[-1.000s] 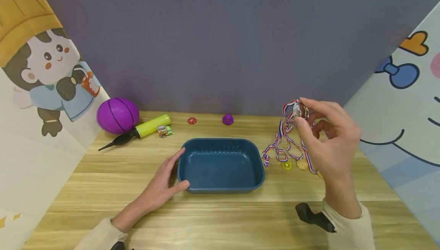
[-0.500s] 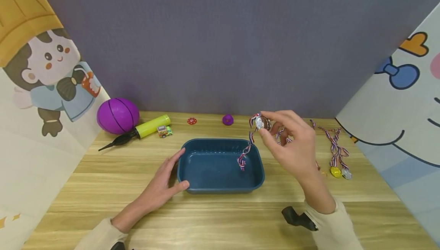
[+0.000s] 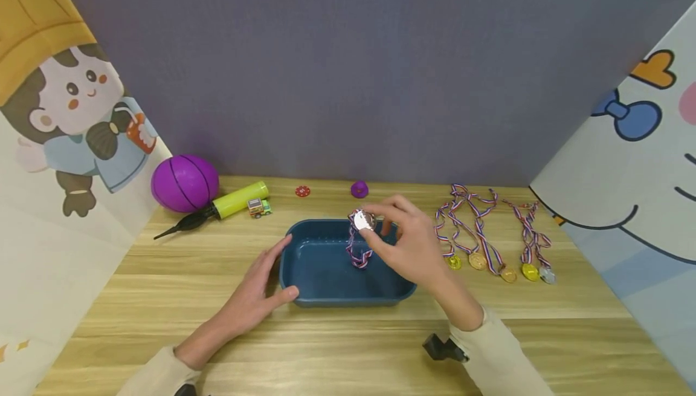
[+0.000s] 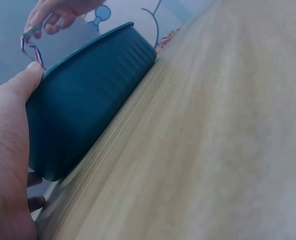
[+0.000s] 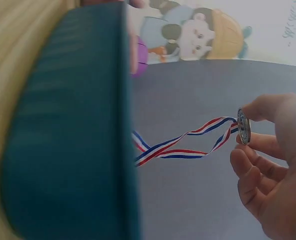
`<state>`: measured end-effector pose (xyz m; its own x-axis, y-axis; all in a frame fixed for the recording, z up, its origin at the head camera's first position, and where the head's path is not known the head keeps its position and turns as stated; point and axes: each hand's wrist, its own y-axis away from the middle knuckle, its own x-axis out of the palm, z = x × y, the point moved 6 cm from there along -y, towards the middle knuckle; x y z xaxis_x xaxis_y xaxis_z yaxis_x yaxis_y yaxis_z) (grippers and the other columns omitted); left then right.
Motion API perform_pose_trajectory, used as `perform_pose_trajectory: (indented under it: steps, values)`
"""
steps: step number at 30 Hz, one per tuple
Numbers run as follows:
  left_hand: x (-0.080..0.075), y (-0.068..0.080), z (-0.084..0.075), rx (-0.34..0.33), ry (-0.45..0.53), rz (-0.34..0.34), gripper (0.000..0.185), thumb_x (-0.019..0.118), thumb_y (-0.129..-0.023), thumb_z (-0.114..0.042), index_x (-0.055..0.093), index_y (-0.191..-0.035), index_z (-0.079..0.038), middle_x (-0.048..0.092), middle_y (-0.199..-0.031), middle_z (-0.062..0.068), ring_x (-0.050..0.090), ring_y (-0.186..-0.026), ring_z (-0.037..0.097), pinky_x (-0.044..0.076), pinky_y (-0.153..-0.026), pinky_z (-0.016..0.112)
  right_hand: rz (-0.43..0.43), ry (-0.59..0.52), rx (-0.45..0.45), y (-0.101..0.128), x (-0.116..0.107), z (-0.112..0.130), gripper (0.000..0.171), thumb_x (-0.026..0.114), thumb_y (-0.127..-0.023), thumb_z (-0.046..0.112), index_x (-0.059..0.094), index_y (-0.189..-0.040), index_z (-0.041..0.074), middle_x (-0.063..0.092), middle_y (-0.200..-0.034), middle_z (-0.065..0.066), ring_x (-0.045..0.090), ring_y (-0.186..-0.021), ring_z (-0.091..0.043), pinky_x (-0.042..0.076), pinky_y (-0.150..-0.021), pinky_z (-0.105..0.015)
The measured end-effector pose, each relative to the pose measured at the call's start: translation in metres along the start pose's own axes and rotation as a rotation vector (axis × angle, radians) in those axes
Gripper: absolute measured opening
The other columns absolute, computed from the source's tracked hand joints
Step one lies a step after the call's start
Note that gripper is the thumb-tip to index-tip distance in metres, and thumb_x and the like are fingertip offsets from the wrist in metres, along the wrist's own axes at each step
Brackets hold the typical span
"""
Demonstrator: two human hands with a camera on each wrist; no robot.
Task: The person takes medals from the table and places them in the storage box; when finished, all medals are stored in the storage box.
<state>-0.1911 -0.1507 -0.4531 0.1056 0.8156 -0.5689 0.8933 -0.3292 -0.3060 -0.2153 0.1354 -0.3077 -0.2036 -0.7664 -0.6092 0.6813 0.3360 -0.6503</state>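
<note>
My right hand [image 3: 412,249] pinches a silver medal [image 3: 362,220] between thumb and fingers, above the dark blue plastic basin [image 3: 348,301]. From the medal, a red, white and blue ribbon [image 3: 359,259] hangs down into the basin; in the right wrist view its lower end passes behind the basin's wall [image 5: 77,130]. My left hand [image 3: 252,290] rests against the basin's left end with fairly straight fingers, the thumb [image 4: 27,80] on the rim in the left wrist view. Right of the basin lie several gold-coloured medals [image 3: 478,261] and another silver medal [image 3: 548,274] with ribbons.
At the back left are a purple ball [image 3: 185,183], a yellow-green hand pump [image 3: 241,199] and a small toy truck [image 3: 258,207]. A red chip [image 3: 302,191] and a small purple object [image 3: 359,189] lie behind the basin. A grey wall [image 3: 348,81] closes the back.
My right hand has carried the silver medal left and down from above the other medals to above the basin, its ribbon trailing. My left hand stays at the basin.
</note>
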Motion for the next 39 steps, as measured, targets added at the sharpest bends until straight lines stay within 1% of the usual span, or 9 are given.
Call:
perform_pose_trajectory:
  steps: [7, 15, 20, 26, 32, 34, 37, 38, 39]
  values:
    - [0.000, -0.001, -0.001, -0.004, -0.008, 0.001, 0.093, 0.079, -0.102, -0.038, 0.025, -0.178, -0.030, 0.041, -0.173, 0.022, 0.044, -0.152, 0.052, 0.035, -0.116, 0.085, 0.087, -0.012, 0.025, 0.005, 0.029, -0.001, 0.032, 0.092, -0.093, 0.017, 0.085, -0.123, 0.010, 0.070, -0.100, 0.000, 0.060, -0.072, -0.012, 0.038, -0.056, -0.024]
    - [-0.001, -0.001, 0.001, -0.019, -0.003, 0.008, 0.094, 0.079, -0.102, -0.036, 0.024, -0.178, -0.033, 0.042, -0.171, 0.021, 0.045, -0.151, 0.051, 0.036, -0.116, 0.084, 0.161, 0.005, 0.012, 0.013, 0.060, 0.003, 0.035, 0.093, -0.093, 0.021, 0.084, -0.125, 0.010, 0.073, -0.112, 0.000, 0.060, -0.070, -0.008, 0.048, -0.061, -0.023]
    - [-0.001, -0.001, 0.002, -0.019, -0.001, 0.010, 0.094, 0.078, -0.103, -0.037, 0.023, -0.178, -0.034, 0.039, -0.174, 0.021, 0.042, -0.154, 0.053, 0.034, -0.116, 0.085, 0.212, 0.020, 0.010, 0.016, 0.075, 0.007, 0.037, 0.094, -0.092, 0.023, 0.084, -0.125, 0.010, 0.075, -0.112, 0.000, 0.057, -0.069, -0.003, 0.049, -0.059, -0.020]
    - [-0.001, 0.000, 0.001, -0.009, 0.013, 0.009, 0.093, 0.079, -0.103, -0.033, 0.024, -0.178, -0.032, 0.040, -0.173, 0.020, 0.043, -0.153, 0.051, 0.034, -0.116, 0.085, 0.316, 0.019, 0.049, 0.020, 0.094, 0.008, 0.035, 0.091, -0.095, 0.024, 0.084, -0.127, 0.011, 0.076, -0.116, -0.001, 0.052, -0.063, 0.005, 0.049, -0.058, -0.019]
    - [0.000, 0.000, 0.001, -0.021, 0.005, 0.011, 0.094, 0.079, -0.103, -0.031, 0.023, -0.178, -0.034, 0.038, -0.175, 0.020, 0.041, -0.155, 0.052, 0.033, -0.116, 0.086, 0.413, 0.051, 0.089, 0.020, 0.109, 0.008, 0.032, 0.090, -0.096, 0.026, 0.085, -0.125, 0.012, 0.078, -0.117, -0.002, 0.054, -0.064, 0.004, 0.050, -0.058, -0.020]
    - [0.000, 0.000, 0.001, -0.019, 0.002, 0.011, 0.094, 0.079, -0.103, -0.031, 0.022, -0.178, -0.034, 0.037, -0.175, 0.020, 0.040, -0.155, 0.052, 0.033, -0.116, 0.086, 0.438, 0.066, 0.094, 0.020, 0.113, 0.009, 0.031, 0.090, -0.096, 0.026, 0.085, -0.124, 0.013, 0.078, -0.116, -0.001, 0.059, -0.066, -0.001, 0.054, -0.060, -0.023]
    - [0.001, 0.000, 0.002, -0.016, 0.002, 0.011, 0.095, 0.079, -0.103, -0.032, 0.022, -0.178, -0.034, 0.038, -0.175, 0.020, 0.041, -0.155, 0.052, 0.033, -0.116, 0.086, 0.483, 0.104, 0.093, 0.020, 0.118, 0.010, 0.028, 0.089, -0.097, 0.028, 0.086, -0.122, 0.015, 0.080, -0.119, -0.001, 0.076, -0.091, -0.013, 0.065, -0.078, -0.033]
    - [0.001, 0.000, 0.002, -0.013, 0.002, 0.011, 0.095, 0.079, -0.103, -0.032, 0.022, -0.178, -0.034, 0.038, -0.174, 0.020, 0.041, -0.155, 0.052, 0.033, -0.116, 0.086, 0.500, 0.111, 0.092, 0.020, 0.120, 0.010, 0.028, 0.088, -0.097, 0.028, 0.086, -0.122, 0.016, 0.081, -0.120, 0.000, 0.077, -0.098, -0.016, 0.066, -0.083, -0.036]
    - [0.001, 0.001, 0.002, -0.011, 0.001, 0.010, 0.095, 0.079, -0.102, -0.032, 0.022, -0.178, -0.033, 0.039, -0.174, 0.020, 0.041, -0.154, 0.052, 0.034, -0.116, 0.085, 0.518, 0.111, 0.091, 0.020, 0.121, 0.010, 0.027, 0.089, -0.097, 0.027, 0.086, -0.121, 0.016, 0.081, -0.120, 0.000, 0.077, -0.099, -0.018, 0.066, -0.083, -0.037]
